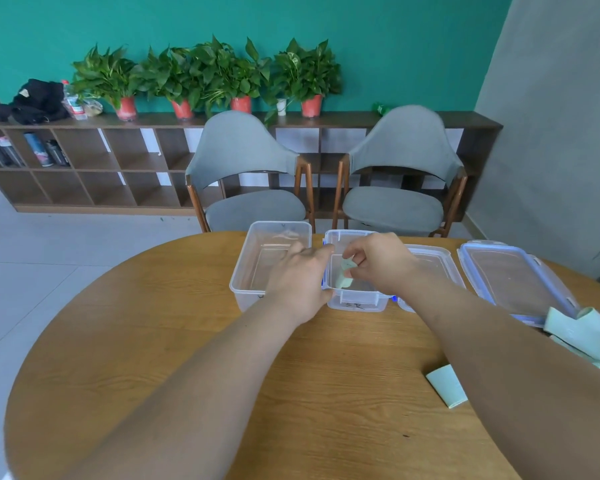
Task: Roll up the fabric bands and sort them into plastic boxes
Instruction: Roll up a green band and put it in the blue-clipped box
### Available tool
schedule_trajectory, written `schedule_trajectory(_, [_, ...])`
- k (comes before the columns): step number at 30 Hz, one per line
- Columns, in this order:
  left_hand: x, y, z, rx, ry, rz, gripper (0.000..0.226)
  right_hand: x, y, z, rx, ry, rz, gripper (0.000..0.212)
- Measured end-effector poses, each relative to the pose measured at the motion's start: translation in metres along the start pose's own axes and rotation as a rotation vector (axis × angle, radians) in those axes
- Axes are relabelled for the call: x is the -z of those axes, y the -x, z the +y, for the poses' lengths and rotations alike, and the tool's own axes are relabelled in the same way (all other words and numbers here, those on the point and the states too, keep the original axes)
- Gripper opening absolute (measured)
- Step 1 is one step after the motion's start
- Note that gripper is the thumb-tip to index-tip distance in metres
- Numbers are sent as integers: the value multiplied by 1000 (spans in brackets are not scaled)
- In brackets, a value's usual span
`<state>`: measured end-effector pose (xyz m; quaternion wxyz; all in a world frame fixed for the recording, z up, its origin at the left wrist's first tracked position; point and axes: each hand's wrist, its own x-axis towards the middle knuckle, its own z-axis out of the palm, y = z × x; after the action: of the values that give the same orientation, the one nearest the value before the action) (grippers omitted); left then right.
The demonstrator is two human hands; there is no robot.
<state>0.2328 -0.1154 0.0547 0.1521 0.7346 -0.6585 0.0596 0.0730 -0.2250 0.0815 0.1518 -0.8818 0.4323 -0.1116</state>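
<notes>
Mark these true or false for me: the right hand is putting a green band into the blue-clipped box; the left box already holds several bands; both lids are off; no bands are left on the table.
1. The right hand holds a green band over the blue-clipped box. True.
2. The left box already holds several bands. False: it looks empty.
3. Both lids lie off the boxes, to the right. True.
4. No bands remain on the table. False: loose bands and a folded one lie near the right forearm.
5. The left hand rests at the blue-clipped box's edge. True.
</notes>
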Motion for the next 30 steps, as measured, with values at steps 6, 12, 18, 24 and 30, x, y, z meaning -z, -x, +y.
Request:
schedule_trajectory(6, [-12,-5,-2,-4,-53,-39,92,-17,-12,0,4,54,-113,32])
schedule_trajectory(12, [-18,-5,-6,-19,-44,-30,86,-17,-23,-9,-28,97,-237,25])
schedule_trajectory(18, [-18,-6,-4,-27,-52,8,79,-24,-36,-14,-148,6,-345,25])
schedule_trajectory(24, [-19,-6,-2,-23,-42,30,74,-25,-35,-10,-168,-121,-342,22])
schedule_trajectory(30, [-23,-6,-3,-1,-10,42,78,-14,-30,-1,-170,-256,-427,19])
